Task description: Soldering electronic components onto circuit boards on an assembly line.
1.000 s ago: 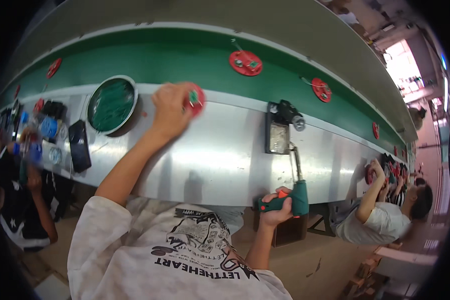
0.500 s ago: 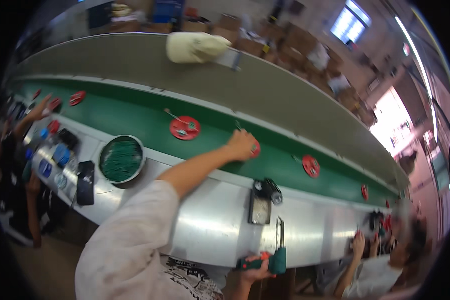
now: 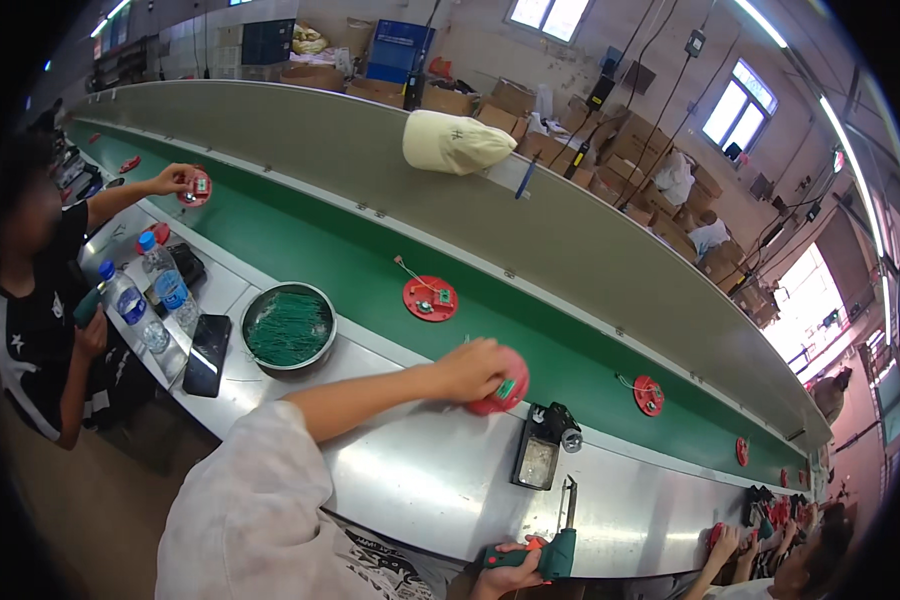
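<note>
At the far left, a co-worker in black is holding up a red piece. Two clear bottles are standing near a dark phone on the metal counter; their labels are showing blue and white, the lettering too small to make out. A metal bowl is holding thin green wires. On the green belt, a disc with a wire is lying flat, its wire pointing away and leftward. A pale cap is sitting on the divider above, bearing a small dark mark.

Next, the left hand is keeping its grip closed around a red disc over the border of belt and counter (whether it is touching either, I cannot tell). The disc is tilting, its longer outline running from lower left to upper right, its green board facing up.

Just beside it, a black-framed tray is resting on the counter. Below, the right hand is gripping a green gun-shaped tool, its handle running sideways, its slim barrel pointing away from the person. Farther right, another disc is lying on the belt.
</note>
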A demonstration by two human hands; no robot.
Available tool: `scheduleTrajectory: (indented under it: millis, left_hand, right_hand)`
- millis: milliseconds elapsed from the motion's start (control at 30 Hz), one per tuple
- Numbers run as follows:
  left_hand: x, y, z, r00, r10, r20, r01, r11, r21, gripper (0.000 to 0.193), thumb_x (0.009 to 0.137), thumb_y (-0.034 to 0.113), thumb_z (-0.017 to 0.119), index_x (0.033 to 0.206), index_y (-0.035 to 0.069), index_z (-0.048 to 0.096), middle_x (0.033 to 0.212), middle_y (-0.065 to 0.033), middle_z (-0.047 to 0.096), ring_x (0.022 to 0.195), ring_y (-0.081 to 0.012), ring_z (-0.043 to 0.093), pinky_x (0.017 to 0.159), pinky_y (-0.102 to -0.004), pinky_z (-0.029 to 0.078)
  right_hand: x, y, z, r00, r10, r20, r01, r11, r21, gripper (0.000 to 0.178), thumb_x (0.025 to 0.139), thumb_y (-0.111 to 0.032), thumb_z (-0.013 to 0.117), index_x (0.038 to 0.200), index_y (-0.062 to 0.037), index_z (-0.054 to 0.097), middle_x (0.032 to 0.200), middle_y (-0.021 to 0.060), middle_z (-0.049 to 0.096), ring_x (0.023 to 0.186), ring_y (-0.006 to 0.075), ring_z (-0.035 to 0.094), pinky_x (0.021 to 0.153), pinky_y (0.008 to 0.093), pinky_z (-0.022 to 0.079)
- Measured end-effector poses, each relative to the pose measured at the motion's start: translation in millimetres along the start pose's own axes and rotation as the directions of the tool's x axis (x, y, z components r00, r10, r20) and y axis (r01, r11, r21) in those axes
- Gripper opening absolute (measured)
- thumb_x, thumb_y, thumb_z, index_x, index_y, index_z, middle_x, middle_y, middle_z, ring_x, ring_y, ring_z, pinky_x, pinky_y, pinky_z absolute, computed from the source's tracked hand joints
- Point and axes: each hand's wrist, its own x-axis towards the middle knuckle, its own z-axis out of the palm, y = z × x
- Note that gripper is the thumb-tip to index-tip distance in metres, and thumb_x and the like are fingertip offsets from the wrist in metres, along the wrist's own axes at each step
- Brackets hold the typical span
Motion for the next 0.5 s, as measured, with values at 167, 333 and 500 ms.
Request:
scheduleTrajectory:
  millis: [167, 333, 500]
  left_hand:
    - [-113, 28, -40, 0.992, -0.096, 0.085, 0.098, 0.995, -0.027, 0.007, 0.080, 0.016, 0.067, 0.081, 0.010, 0.070, 0.085, -0.0126, 0.066, 0.091, -0.0345, 0.060, 0.080, -0.0470, 0.050]
    - [-194, 56, -53, 0.979, -0.169, -0.110, 0.171, 0.985, 0.011, 0.008, 0.087, 0.019, 0.072, 0.086, 0.012, 0.069, 0.091, -0.0034, 0.067, 0.103, -0.0242, 0.062, 0.097, -0.0437, 0.042]
    - [-216, 71, -55, 0.965, -0.214, -0.149, 0.216, 0.976, -0.001, 0.008, 0.083, 0.017, 0.075, 0.087, 0.011, 0.071, 0.096, -0.0018, 0.069, 0.107, -0.0252, 0.060, 0.101, -0.0426, 0.042]
  right_hand:
    - [5, 14, -11, 1.000, 0.029, 0.010, -0.029, 1.000, -0.003, 0.034, 0.096, -0.022, 0.053, 0.110, 0.0082, 0.050, 0.101, 0.0178, 0.058, 0.049, 0.0184, 0.055, 0.048, 0.0291, 0.047]
    - [5, 5, 4, 1.000, 0.023, 0.015, -0.022, 0.998, -0.054, 0.031, 0.096, -0.022, 0.054, 0.107, 0.0075, 0.053, 0.092, 0.0161, 0.059, 0.049, 0.0191, 0.054, 0.047, 0.0312, 0.047]
    - [4, 8, 8, 1.000, 0.027, -0.014, -0.028, 0.998, -0.051, 0.030, 0.095, -0.021, 0.054, 0.105, 0.0072, 0.055, 0.080, 0.0135, 0.059, 0.047, 0.0193, 0.053, 0.046, 0.0315, 0.046]
